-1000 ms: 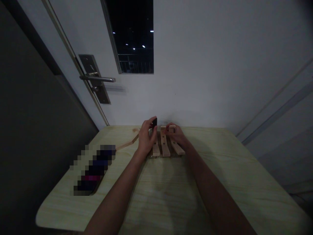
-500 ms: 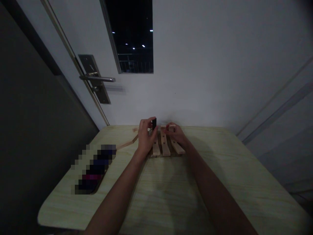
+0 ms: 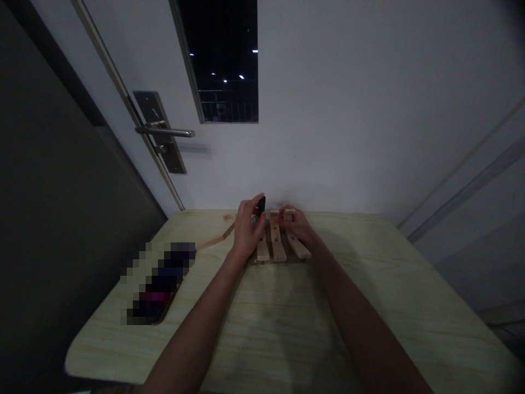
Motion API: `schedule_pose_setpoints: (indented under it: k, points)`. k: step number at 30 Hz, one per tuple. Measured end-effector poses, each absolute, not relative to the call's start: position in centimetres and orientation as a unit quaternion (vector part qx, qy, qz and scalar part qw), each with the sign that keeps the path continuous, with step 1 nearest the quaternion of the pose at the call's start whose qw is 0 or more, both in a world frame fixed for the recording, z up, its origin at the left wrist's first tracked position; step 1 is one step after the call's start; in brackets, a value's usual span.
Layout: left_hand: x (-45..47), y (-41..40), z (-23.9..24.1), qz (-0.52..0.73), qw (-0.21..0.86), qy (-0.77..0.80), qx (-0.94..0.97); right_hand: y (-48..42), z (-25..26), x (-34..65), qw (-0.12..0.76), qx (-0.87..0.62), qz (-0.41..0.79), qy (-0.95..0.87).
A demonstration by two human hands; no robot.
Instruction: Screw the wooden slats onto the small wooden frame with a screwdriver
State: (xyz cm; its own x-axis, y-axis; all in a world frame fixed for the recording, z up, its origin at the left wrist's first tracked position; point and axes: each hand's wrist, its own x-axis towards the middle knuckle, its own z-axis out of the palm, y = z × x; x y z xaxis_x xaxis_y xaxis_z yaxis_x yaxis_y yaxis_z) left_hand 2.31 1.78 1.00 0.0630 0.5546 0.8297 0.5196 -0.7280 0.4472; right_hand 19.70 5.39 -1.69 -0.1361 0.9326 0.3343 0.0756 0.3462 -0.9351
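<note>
My left hand (image 3: 247, 230) is closed in a pinch on a small black block-like piece (image 3: 261, 204), held upright above the far end of the left wooden strip (image 3: 263, 251). Side by side lie the middle wooden strip (image 3: 278, 243), with dark holes along it, and the right wooden strip (image 3: 300, 250), which slants outward. Fingers of my right hand (image 3: 301, 227) close around the far part of the right strip, their tips near the middle one. Under the strips shows a flat brownish, shiny sheet (image 3: 255, 261). My left hand partly hides the left strip.
A bent wooden piece (image 3: 213, 241) lies left of my left hand. Nearer the table's left edge is a dark pixelated object (image 3: 164, 284). Behind the pale wood-grain table (image 3: 262, 328) stands a white door (image 3: 348, 109) with a metal handle (image 3: 172, 132) and a window.
My left hand has shifted slightly right with the black piece, which now leans a little. My right hand and the wooden strips look almost unchanged.
</note>
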Motion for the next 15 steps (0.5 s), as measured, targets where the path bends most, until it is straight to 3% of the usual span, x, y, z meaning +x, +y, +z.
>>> schedule_pose_setpoints:
  k: [8, 15]
  points:
    - [2.32, 1.64, 1.08, 0.577, 0.065, 0.347, 0.736, 5.36, -1.6, 19.69, 0.524, -0.396, 0.423, -0.624]
    - [2.53, 1.47, 1.53, 0.594, 0.026, 0.365, 0.716, 5.32, -1.58, 19.73, 0.518, -0.401, 0.434, -0.619]
